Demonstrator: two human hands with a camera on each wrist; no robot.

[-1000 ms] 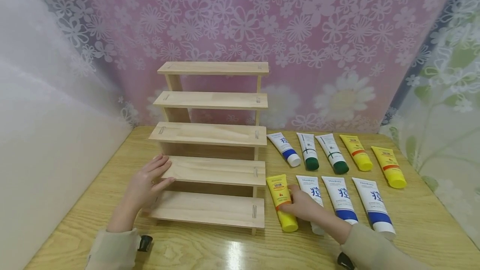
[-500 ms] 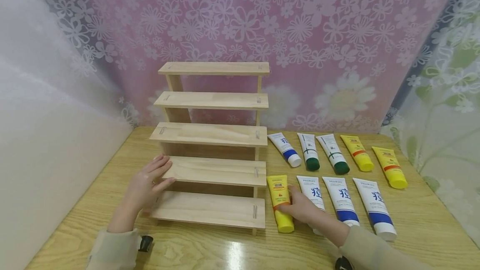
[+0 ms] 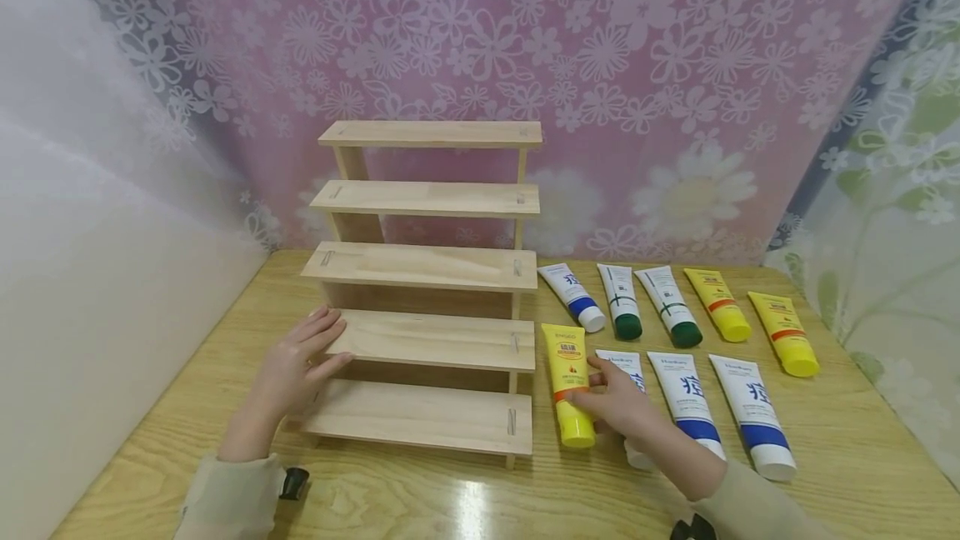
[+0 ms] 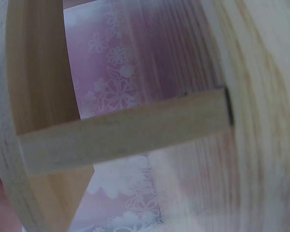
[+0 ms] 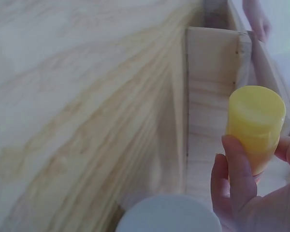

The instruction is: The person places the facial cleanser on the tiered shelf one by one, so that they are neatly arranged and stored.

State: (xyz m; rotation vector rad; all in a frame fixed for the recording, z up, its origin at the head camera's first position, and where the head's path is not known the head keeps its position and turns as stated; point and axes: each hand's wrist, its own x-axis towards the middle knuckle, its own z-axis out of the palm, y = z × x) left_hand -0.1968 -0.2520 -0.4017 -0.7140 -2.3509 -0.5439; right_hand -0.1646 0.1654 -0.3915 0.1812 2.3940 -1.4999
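My right hand (image 3: 626, 407) pinches a yellow tube (image 3: 567, 369) with an orange band, beside the right end of the shelf's lower tiers. The tube looks raised off the table, cap end toward me. Up close in the right wrist view, thumb and fingers are on either side of its yellow cap (image 5: 256, 111). My left hand (image 3: 292, 369) rests on the left end of the second-lowest tier of a pale wooden stepped shelf (image 3: 435, 340), fingers over the top, thumb by the front edge. Below my right hand lies a partly hidden white tube (image 3: 618, 362).
Two more white-and-blue tubes (image 3: 686, 398) lie right of my hand. Behind them is a row with a small white-and-blue tube (image 3: 573, 298), two green-capped tubes (image 3: 667, 302) and two yellow tubes (image 3: 783, 332). A floral curtain (image 3: 637, 107) hangs behind the wooden table (image 3: 390, 498).
The yellow tube has come up off the table and slightly away from me, with my right hand gripping it. My left hand has stayed in place on the shelf.
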